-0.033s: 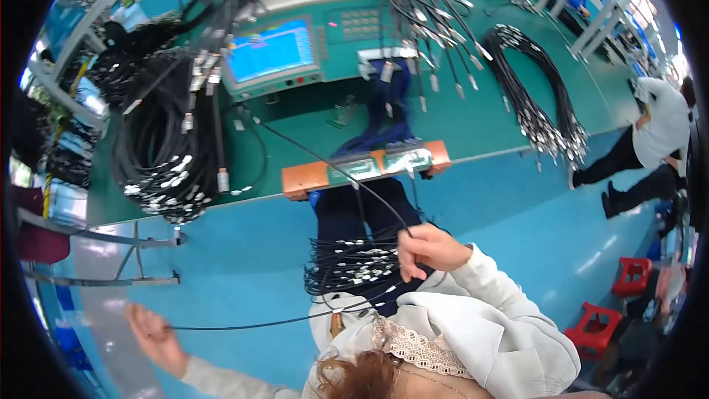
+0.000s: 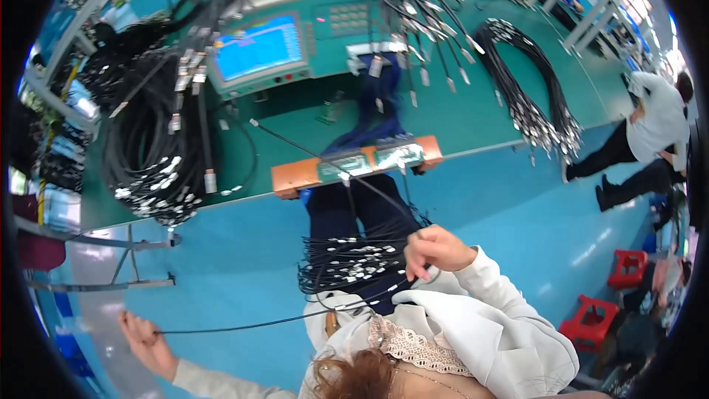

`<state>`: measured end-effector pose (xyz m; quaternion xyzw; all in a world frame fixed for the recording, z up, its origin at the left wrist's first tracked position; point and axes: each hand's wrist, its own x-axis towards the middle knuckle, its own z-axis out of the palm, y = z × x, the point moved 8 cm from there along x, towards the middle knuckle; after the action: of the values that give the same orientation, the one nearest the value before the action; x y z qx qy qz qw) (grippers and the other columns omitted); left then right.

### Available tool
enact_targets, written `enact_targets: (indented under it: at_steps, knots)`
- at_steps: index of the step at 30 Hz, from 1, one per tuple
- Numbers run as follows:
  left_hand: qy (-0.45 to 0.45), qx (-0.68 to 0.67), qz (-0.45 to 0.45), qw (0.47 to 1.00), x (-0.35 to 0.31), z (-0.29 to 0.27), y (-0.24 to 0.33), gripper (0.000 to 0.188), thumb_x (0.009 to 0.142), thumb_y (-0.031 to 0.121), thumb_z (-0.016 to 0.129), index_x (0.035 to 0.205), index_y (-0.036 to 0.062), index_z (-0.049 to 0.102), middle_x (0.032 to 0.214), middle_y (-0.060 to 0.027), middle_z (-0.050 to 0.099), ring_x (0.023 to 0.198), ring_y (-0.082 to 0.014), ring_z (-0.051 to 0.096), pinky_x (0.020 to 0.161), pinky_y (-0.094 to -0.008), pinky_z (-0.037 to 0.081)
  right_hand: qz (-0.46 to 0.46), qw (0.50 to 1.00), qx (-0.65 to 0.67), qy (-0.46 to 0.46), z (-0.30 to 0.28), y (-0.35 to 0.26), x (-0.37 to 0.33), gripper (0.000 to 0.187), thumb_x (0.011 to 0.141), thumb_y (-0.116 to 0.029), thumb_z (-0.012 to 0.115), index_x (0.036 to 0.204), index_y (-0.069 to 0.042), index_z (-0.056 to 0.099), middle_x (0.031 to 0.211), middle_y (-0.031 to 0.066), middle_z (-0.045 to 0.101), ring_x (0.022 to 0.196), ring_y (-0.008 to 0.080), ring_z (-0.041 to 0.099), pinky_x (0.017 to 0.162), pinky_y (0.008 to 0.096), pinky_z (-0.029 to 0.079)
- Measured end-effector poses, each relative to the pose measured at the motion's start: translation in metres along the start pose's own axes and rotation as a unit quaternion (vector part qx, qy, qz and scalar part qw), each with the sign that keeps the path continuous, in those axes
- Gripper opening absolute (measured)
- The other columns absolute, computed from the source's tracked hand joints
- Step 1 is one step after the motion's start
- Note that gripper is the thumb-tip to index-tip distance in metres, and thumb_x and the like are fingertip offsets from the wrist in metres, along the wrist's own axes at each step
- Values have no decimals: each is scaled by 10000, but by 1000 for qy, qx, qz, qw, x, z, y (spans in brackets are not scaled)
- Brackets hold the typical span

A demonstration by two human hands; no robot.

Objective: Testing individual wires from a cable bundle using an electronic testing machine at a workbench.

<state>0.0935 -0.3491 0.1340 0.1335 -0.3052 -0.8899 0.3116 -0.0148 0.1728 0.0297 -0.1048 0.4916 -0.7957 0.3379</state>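
My left hand (image 2: pixel 150 343) is out at the lower left, its fingers closed on one end of a thin black cable (image 2: pixel 244 327) that runs taut toward my lap. In front of my body my right hand (image 2: pixel 440 253) pinches a black cable (image 2: pixel 380 193); its free end reaches up and left over the bench. Whether both are one cable I cannot tell. Across my thighs lies a bundle of black cables (image 2: pixel 347 266) with many white and metal ends. Beyond my right hand, an orange-brown fixture (image 2: pixel 295 177) with two green connector boards (image 2: pixel 399 155) sits on the bench's front edge.
A tester with a blue screen (image 2: pixel 258 48) stands on the green bench (image 2: pixel 458 129), joined by dark blue wires (image 2: pixel 362 125) to the fixture. Coiled cables (image 2: pixel 118 155) lie left, a looped bundle (image 2: pixel 546 74) right. Red stools (image 2: pixel 589 323) and people (image 2: pixel 653 118) are at the right.
The view has shifted slightly, so the bench sits a little further left. My right hand is slightly nearer my body; my left hand has turned a little, still on the cable.
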Motion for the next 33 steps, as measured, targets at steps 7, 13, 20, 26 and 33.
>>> enact_targets:
  at_steps: [7, 13, 20, 26, 33]
  knots:
    - [-95, 39, -120, 987, 48, -66, 3, 219, 989, 166, 420, 1069, -33, 464, 641, 5, 221, 491, -74, 191, 415, -237, 176, -267, 814, 299, 420, -168, -29, -145, 276, 978, -295, 446, 901, -52, 552, 547, -33, 322, 418, 56, 236, 391, 196, 241]
    - [41, 240, -148, 959, 24, -40, -121, 305, 951, 187, 509, 1162, -34, 499, 793, -3, 462, 611, -46, 356, 518, -182, 294, -217, 824, -74, 518, -167, -64, -133, 315, 972, -340, 451, 980, -50, 575, 615, -31, 424, 452, 27, 294, 401, 181, 256]
    - [-355, 592, -41, 722, -79, 113, -381, 422, 993, 322, 367, 1166, -22, 540, 959, -110, 664, 692, -94, 519, 628, -235, 412, -152, 750, -498, 408, -84, -14, 26, 183, 921, -180, 518, 951, -10, 579, 686, 187, 581, 611, 351, 579, 543, 357, 436]
    - [-292, 473, -184, 810, -88, 108, -408, 270, 977, 233, 436, 836, 43, 565, 618, 53, 414, 510, -27, 340, 442, -203, 242, -78, 818, -442, 360, -80, 0, 14, 192, 902, -153, 523, 796, -3, 577, 623, 157, 581, 535, 307, 565, 527, 357, 436]
    - [-306, 380, -357, 797, -138, 106, -411, 261, 975, 271, 462, 861, 52, 546, 621, 56, 418, 503, -17, 317, 443, -177, 238, -77, 907, -275, 310, -53, -25, 10, 202, 941, -132, 486, 883, 21, 604, 549, -6, 507, 494, 47, 464, 468, 205, 350]
